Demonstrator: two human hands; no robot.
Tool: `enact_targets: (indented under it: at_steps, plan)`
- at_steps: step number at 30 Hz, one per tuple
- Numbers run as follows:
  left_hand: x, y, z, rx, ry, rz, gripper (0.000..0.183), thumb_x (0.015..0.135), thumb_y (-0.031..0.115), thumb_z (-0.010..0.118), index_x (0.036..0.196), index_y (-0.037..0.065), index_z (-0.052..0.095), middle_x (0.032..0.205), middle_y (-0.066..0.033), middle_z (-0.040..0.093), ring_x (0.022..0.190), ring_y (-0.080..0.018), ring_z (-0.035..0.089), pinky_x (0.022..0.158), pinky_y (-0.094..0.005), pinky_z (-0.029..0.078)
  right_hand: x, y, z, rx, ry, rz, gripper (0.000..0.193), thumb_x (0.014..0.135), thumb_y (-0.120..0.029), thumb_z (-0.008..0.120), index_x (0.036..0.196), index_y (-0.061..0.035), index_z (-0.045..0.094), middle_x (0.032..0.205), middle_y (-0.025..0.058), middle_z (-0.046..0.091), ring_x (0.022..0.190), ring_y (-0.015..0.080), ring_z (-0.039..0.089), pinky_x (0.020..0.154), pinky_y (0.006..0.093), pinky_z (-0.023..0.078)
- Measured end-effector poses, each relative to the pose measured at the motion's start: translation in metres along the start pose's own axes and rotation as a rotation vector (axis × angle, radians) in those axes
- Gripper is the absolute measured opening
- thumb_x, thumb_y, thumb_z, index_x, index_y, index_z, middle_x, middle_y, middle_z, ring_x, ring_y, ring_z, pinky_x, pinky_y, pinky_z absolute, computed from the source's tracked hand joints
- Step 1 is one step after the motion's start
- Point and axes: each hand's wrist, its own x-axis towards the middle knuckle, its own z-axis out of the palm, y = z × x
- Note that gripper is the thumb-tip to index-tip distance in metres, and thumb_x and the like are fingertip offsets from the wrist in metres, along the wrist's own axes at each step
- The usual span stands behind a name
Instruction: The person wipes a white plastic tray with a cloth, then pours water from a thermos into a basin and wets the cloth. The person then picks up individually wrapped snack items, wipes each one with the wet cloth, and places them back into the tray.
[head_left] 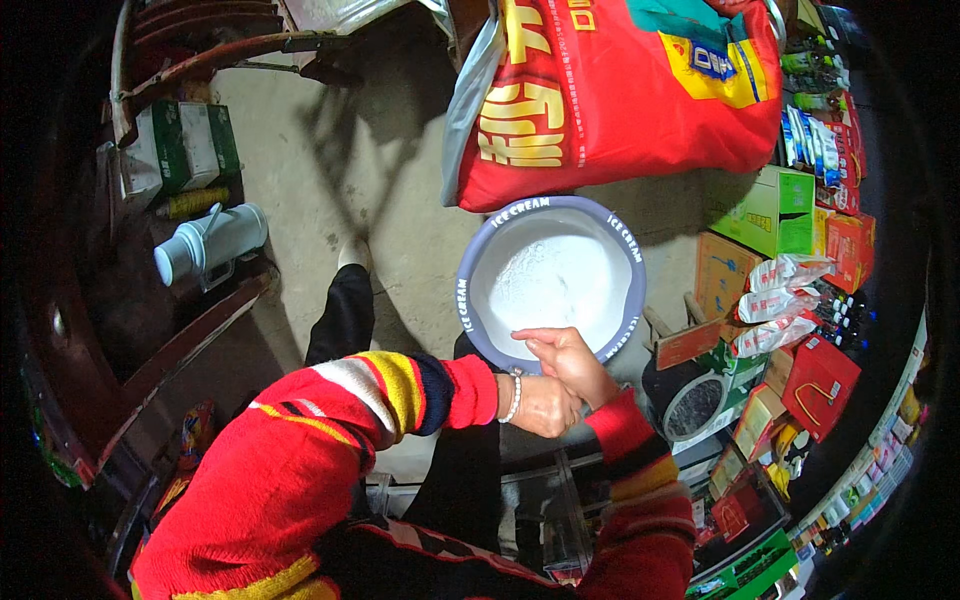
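Observation:
My left hand (543,405), with a beaded bracelet (512,396) at its wrist, is closed and pressed against the base of my right hand. What its fingers hold, if anything, is hidden. My right hand (572,362) crosses above it, fingers stretched out leftward over the near rim of a basin. The round basin (466,290) has a purple-grey rim with white lettering. White powder (545,275) covers its inside, heaped toward the left. A large red printed bag (640,120) with a grey edge lies just beyond the basin.
At left, a pale blue flask (215,243) lies near green and white cartons (180,145). A wooden chair (215,50) stands at far left. Down the right side are a green box (765,212), white-and-red packets (780,305), a red gift box (818,385) and a small wooden stool (688,343).

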Motion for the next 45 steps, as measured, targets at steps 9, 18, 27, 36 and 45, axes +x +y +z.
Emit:
enact_targets:
  at_steps: [9,18,27,36,45]
  plan:
    - [0.004,0.003,-0.006,0.082,-0.022,-0.015,0.01,0.063,0.016,0.063,0.056,0.008,0.062,0.064,-0.005,0.059,0.067,-0.0224,0.062,0.066,-0.0324,0.053,0.004,0.003,0.008,-0.148,0.124,0.027,0.023,0.099,-0.011,0.054,0.116,-0.004,0.069,0.064,-0.0044,0.054,0.052,0.0048,0.042,0.046,0.0253,0.036]
    - [0.006,0.036,-0.039,-0.013,-0.184,-0.087,0.016,0.071,0.018,0.06,0.082,0.007,0.064,0.101,-0.0102,0.063,0.102,-0.0228,0.06,0.085,-0.0343,0.05,-0.02,0.007,0.018,-0.006,0.29,0.017,0.025,0.098,-0.016,0.056,0.111,0.0041,0.065,0.07,0.0122,0.066,0.053,0.0183,0.06,0.051,0.0304,0.05]
    - [-0.003,0.096,-0.153,-0.314,0.421,-0.983,0.032,0.089,0.013,0.063,0.121,0.006,0.057,0.122,-0.0209,0.057,0.109,-0.0394,0.059,0.089,-0.0438,0.051,-0.113,-0.01,0.043,0.438,0.021,-0.115,0.045,0.103,-0.03,0.05,0.132,0.004,0.051,0.116,0.0151,0.064,0.092,0.0218,0.068,0.072,0.0338,0.06]
    - [-0.037,0.134,-0.223,-0.992,0.359,-1.474,0.052,0.091,0.045,0.067,0.119,0.002,0.058,0.073,-0.0049,0.065,0.051,-0.0112,0.061,0.043,-0.0256,0.046,-0.117,-0.06,0.14,-0.181,0.429,-0.421,0.038,0.074,0.002,0.073,0.112,0.0027,0.065,0.102,0.0089,0.069,0.095,0.0164,0.064,0.085,0.0318,0.053]
    - [-0.096,0.196,-0.309,-1.138,1.292,-1.425,0.038,0.097,0.024,0.061,0.126,-0.001,0.057,0.108,-0.0063,0.066,0.1,-0.0148,0.061,0.087,-0.0281,0.049,-0.109,-0.171,0.258,0.253,0.181,-0.46,0.058,0.082,0.002,0.072,0.134,0.0075,0.045,0.109,0.0158,0.065,0.094,0.0172,0.064,0.081,0.0292,0.054]
